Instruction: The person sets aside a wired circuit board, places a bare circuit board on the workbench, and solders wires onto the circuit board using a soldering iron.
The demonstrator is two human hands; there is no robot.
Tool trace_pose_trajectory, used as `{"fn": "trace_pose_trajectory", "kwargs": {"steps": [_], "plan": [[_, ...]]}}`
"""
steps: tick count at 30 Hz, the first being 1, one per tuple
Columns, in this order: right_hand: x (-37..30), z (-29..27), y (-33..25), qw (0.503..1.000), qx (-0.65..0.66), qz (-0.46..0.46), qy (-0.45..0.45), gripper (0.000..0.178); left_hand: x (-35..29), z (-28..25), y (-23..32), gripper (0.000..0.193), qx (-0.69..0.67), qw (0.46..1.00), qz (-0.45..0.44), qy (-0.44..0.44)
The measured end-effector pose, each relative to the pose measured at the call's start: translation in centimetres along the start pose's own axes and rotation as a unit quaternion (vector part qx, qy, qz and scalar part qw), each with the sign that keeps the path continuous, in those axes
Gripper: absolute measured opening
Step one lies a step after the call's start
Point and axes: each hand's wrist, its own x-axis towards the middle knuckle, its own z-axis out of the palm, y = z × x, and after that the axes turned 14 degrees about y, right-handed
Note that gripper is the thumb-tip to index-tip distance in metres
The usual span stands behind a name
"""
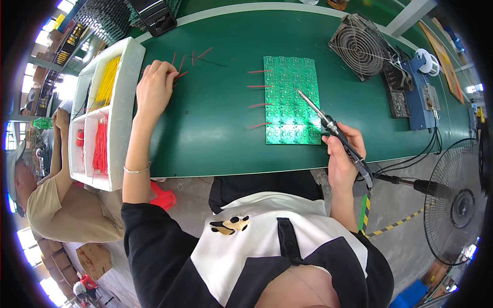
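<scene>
**Right hand (345, 154) on soldering iron (335, 129), left hand (155, 87) at loose red wires (182, 63)**

Near edge of bench (215, 149): right hand, grip closed round the iron's dark handle. Iron slants away and to the left, tip over the middle of the green circuit board (290, 110); can't tell if tip touches.

Board lies flat, right of bench centre, just left of and beyond the right hand, long axis running near to far. Four red wires (258, 87) lie roughly crosswise at its left edge, ends sticking out left, spaced one behind another. Right hand is nearer the board; left hand is well apart from it.

At left, white tray (119, 133) with compartments: red wires in bundle (101, 149) nearer, yellow wires (108, 82) farther. Left forearm passes just beside its right wall.

Left hand, farther out: fingers curled, thumb and forefinger close together at a red wire end. Can't tell if grip has it pinched. Loose red wires scatter just right of and beyond these fingertips, most pointing away, one leaning right; left hand clearly nearer. Dark wire (211, 62) beside them.

Far right: blue box (417, 110), white spool (429, 64), square metal fan (358, 46). Far left: black container (154, 18).
</scene>
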Motion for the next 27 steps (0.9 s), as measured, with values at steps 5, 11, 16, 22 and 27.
{"fn": "trace_pose_trajectory", "kwargs": {"steps": [5,11,16,22,27], "plan": [[-0.1,-0.5,0.3,1.0,0.001,-0.019,-0.009,0.03,0.5,-2.7,2.3,0.007,-0.019,0.996,-0.073,0.036],[-0.6,-1.4,0.0,0.999,-0.016,-0.029,-0.044,0.029,-3.5,-5.2,10.6,0.013,-0.233,0.963,-0.118,-0.068],[-0.9,-1.7,-0.3,0.997,-0.01,0.01,-0.08,0.029,-7.2,-4.1,13.0,0.017,-0.335,0.933,-0.088,-0.097],[-1.4,-2.7,-0.7,0.995,-0.011,0.016,-0.102,0.026,-9.0,-3.9,14.1,0.018,-0.352,0.931,-0.086,-0.053],[-1.3,-2.5,-0.4,0.995,0.021,0.012,-0.096,0.028,-9.7,-3.9,14.9,0.011,-0.32,0.94,-0.117,-0.022]]}}
